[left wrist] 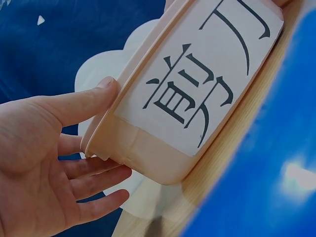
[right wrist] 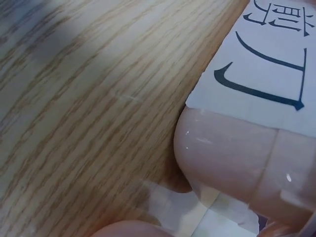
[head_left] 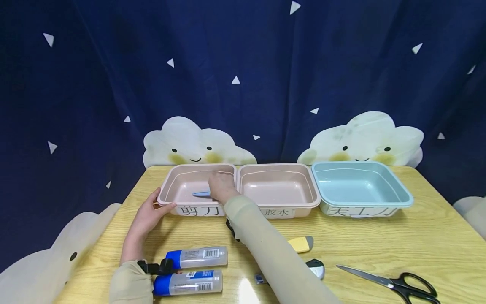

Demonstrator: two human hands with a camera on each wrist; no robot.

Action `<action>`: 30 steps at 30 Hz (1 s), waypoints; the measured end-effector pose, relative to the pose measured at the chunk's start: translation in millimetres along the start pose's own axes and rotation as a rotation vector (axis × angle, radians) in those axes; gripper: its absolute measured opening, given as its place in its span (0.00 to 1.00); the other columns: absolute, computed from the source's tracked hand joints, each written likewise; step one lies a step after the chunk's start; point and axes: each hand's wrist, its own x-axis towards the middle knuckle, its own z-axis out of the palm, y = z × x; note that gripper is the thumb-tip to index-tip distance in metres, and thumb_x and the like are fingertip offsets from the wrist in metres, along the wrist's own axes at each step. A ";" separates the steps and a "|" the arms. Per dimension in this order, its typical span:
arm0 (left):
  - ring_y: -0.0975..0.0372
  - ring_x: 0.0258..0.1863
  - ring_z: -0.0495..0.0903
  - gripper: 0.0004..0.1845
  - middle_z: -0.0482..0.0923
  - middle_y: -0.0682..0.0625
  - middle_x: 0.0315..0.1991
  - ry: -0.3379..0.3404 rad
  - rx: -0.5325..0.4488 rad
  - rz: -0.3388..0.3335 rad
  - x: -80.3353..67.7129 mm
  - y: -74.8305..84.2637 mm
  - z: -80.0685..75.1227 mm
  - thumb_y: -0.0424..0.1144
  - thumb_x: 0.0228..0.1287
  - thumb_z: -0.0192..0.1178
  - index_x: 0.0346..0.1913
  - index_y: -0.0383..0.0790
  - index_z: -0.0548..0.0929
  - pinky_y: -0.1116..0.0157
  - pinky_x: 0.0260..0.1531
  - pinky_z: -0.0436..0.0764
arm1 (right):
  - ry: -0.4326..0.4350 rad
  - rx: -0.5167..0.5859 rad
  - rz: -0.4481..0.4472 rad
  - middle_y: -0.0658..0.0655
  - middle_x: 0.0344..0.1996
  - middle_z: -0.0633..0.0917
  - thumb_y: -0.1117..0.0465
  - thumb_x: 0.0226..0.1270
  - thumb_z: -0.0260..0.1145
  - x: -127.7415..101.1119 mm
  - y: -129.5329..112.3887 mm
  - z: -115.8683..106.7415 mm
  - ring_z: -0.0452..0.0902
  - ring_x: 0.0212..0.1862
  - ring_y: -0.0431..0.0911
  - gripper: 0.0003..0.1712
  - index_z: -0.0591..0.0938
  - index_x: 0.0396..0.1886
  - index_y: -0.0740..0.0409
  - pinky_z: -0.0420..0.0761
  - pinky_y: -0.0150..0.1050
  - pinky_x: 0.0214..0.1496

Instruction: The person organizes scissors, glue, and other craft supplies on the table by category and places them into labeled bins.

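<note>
Pink bin (head_left: 178, 179) is being steadied by the left hand (head_left: 146, 215), fingers straight; the right hand (head_left: 222, 187) is pinching a blue item (head_left: 201, 194) inside

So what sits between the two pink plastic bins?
Nothing: the left pink plastic bin and middle pink plastic bin stand rim to rim in the head view.

You get bright, even overhead light; glare spots the table (head_left: 247, 291) near you, and both wrist views blur close up.
</note>
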 end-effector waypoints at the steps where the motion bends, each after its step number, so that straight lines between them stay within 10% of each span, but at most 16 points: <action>1: 0.46 0.60 0.62 0.47 0.57 0.36 0.65 0.000 0.000 -0.002 0.1 0.1 0.0 0.53 0.57 0.60 0.72 0.42 0.45 0.45 0.59 0.59 | 0.002 0.000 -0.002 0.50 0.39 0.84 0.51 0.54 0.64 0.1 0.4 -0.2 0.80 0.38 0.45 0.09 0.83 0.30 0.50 0.77 0.41 0.35; 15: 0.45 0.60 0.61 0.46 0.56 0.36 0.66 0.003 -0.013 -0.002 0.8 2.3 -0.8 0.50 0.59 0.59 0.72 0.42 0.44 0.44 0.60 0.57 | 0.085 0.125 -0.133 0.44 0.22 0.81 0.59 0.54 0.60 -4.8 13.2 -5.9 0.77 0.29 0.42 0.07 0.80 0.19 0.46 0.76 0.39 0.33; 30: 0.45 0.59 0.63 0.45 0.58 0.36 0.64 0.001 -0.017 0.022 -0.5 -0.5 0.9 0.48 0.59 0.60 0.71 0.40 0.46 0.45 0.59 0.59 | 0.231 0.152 -0.253 0.44 0.28 0.83 0.55 0.59 0.61 -47.0 35.6 -29.0 0.76 0.32 0.41 0.05 0.83 0.31 0.45 0.75 0.39 0.27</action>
